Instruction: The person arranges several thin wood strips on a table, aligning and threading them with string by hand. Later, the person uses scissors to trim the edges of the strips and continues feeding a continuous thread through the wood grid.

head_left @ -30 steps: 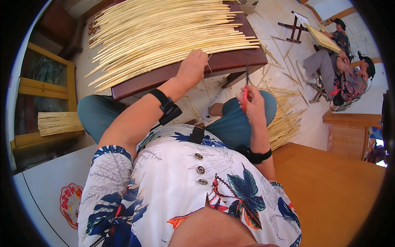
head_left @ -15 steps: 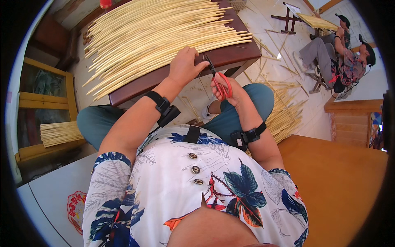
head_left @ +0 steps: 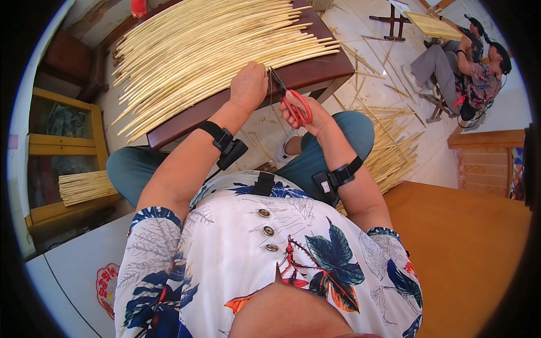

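Bringing the red-handled scissors (head_left: 288, 93) from over the right knee (head_left: 358, 135) across to the left hand (head_left: 249, 87), at the near edge of the dark wooden table (head_left: 322, 70). Now places the 2 hands close together, with the blades just beside the left fingertips and a thin strand (head_left: 271, 92) hanging just left of the blades. Grips the scissors in the right hand (head_left: 319, 119), fingers wrapped around the red handles; cannot tell how far apart the blades stand. Keeps the left hand curled, thumb tucked in after sticking out 0.5 s earlier; cannot tell whether pinching the strand, with fingertips turned to the far side. Leaves the pale sticks (head_left: 225, 56) side by side across the table, just past the left hand. Puts blades and strand near each other, apparently narrowing the work to this 1 spot.
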A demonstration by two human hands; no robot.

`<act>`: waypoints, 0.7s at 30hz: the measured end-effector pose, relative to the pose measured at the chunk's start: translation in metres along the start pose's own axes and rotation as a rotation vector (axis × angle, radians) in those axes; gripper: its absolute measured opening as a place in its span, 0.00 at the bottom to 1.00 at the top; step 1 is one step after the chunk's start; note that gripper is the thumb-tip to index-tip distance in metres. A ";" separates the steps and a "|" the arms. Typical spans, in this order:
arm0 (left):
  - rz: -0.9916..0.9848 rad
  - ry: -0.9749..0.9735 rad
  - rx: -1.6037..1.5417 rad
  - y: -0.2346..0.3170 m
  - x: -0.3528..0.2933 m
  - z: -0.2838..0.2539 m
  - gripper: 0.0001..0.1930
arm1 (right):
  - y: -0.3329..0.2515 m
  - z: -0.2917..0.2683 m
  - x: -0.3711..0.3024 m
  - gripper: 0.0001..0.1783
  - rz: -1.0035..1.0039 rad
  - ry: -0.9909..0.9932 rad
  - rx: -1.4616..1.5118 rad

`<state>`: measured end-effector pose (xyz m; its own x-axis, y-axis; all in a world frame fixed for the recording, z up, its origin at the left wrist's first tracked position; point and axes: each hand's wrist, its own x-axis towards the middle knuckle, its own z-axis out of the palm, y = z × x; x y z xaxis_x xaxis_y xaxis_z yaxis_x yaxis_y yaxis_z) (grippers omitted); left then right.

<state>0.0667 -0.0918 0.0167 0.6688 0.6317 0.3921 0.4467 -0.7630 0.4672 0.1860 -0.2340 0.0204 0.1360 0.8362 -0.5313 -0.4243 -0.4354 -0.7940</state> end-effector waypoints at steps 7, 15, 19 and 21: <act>-0.119 -0.066 -0.069 0.010 0.007 -0.009 0.15 | 0.002 -0.001 0.006 0.30 0.028 -0.059 0.119; -0.248 -0.332 -0.052 0.010 0.024 -0.020 0.17 | 0.007 -0.004 0.016 0.33 0.023 -0.153 0.227; -0.282 -0.330 -0.066 0.006 0.023 -0.015 0.15 | 0.007 -0.001 0.015 0.32 0.011 -0.119 0.198; -0.317 -0.295 -0.070 0.008 0.021 -0.012 0.14 | 0.006 0.000 0.014 0.32 0.008 -0.105 0.147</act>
<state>0.0766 -0.0830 0.0384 0.6508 0.7590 -0.0180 0.6228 -0.5201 0.5845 0.1852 -0.2246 0.0085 0.0416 0.8665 -0.4974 -0.5526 -0.3948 -0.7340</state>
